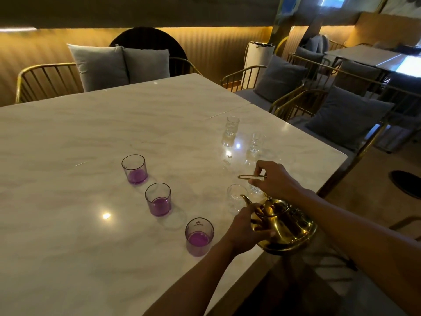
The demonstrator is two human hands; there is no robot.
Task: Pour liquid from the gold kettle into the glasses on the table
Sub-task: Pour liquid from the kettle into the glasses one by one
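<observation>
Head view showed the right hand pinching the gold kettle handle, left hand steadying its body, spout toward the nearest clear glass.

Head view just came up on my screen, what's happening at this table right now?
A person is handling a gold kettle at the near edge of the marble table. The right hand holds the kettle's raised handle; the left hand steadies its body. The spout points at a clear glass just beyond it, but no stream is visible. Three purple-tinted tumblers stand in a row to the left, and two more clear glasses sit farther back.
</observation>
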